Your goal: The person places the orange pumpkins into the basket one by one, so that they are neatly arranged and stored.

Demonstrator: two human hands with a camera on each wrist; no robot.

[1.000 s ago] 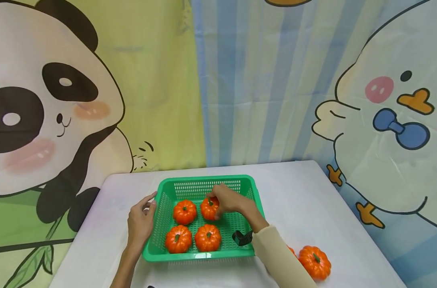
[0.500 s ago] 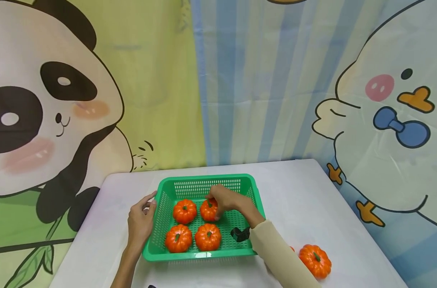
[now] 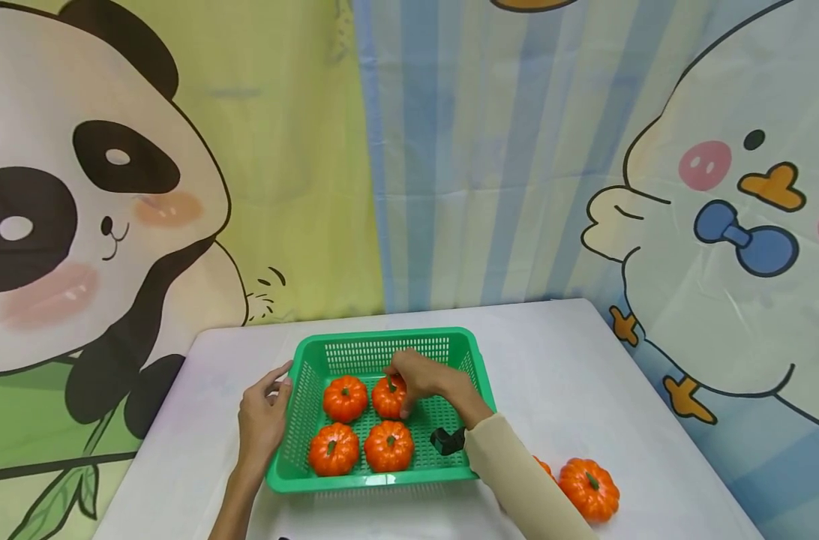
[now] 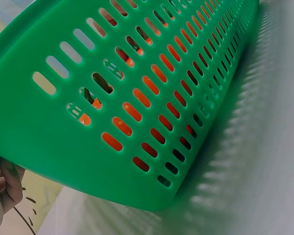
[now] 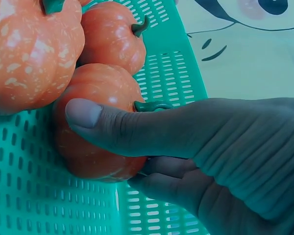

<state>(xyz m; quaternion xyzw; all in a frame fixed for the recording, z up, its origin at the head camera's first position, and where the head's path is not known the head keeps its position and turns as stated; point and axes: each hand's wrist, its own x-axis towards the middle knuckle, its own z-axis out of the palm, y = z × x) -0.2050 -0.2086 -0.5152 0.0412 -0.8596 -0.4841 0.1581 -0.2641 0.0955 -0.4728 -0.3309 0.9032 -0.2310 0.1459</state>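
A green plastic basket (image 3: 376, 480) stands on the white table with several orange pumpkins in it. My right hand (image 3: 423, 379) reaches in and grips the back right pumpkin (image 3: 386, 403). In the right wrist view the thumb (image 5: 132, 129) lies across this ribbed pumpkin (image 5: 95, 165) beside its green stem, and the other fingers are partly hidden behind it. At the basket's left rim, my left hand (image 3: 262, 416) holds the edge with thumb and fingers. In the left wrist view its curled fingers (image 4: 11, 183) meet the rim below the slotted wall (image 4: 63, 156).
Inside the basket, one pumpkin (image 3: 345, 399) is at back left, with another (image 3: 334, 450) and a third (image 3: 389, 447) along the front. Outside, a pumpkin (image 3: 589, 490) sits on the table (image 3: 558, 375) at right; another is partly hidden by the right sleeve (image 3: 517, 472).
The right wrist and sleeve have shifted slightly left and away, the hand staying on the same pumpkin. The left hand and the basket stay where they were.
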